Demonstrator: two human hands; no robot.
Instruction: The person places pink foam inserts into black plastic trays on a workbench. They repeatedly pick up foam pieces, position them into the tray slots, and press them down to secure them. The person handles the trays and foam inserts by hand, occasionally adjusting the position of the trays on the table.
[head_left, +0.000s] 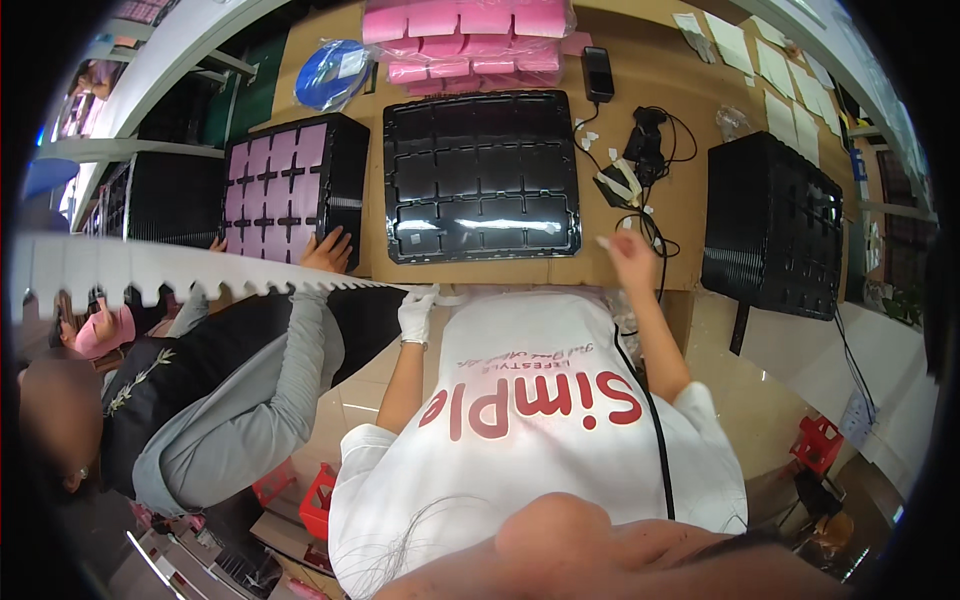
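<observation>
My left hand (pixel 416 312), in a white glove, grips the end of a long white strip with a saw-toothed edge (pixel 180 268) that runs off to the left. My bare right hand (pixel 633 256) is raised at the table's front edge and pinches a small white piece (pixel 603 242). Both hands hover just in front of an empty black compartment tray (pixel 480 175) lying on the brown table (pixel 680 200). My white shirt with red print (pixel 540 420) fills the lower middle of the view.
A co-worker in grey sleeves at the left rests a hand (pixel 328 250) on a stack of black trays holding pink pads (pixel 290 185). Bagged pink pads (pixel 470 40) and a blue roll (pixel 330 72) lie at the back. A tall black tray stack (pixel 770 225) stands right, cables (pixel 650 140) between.
</observation>
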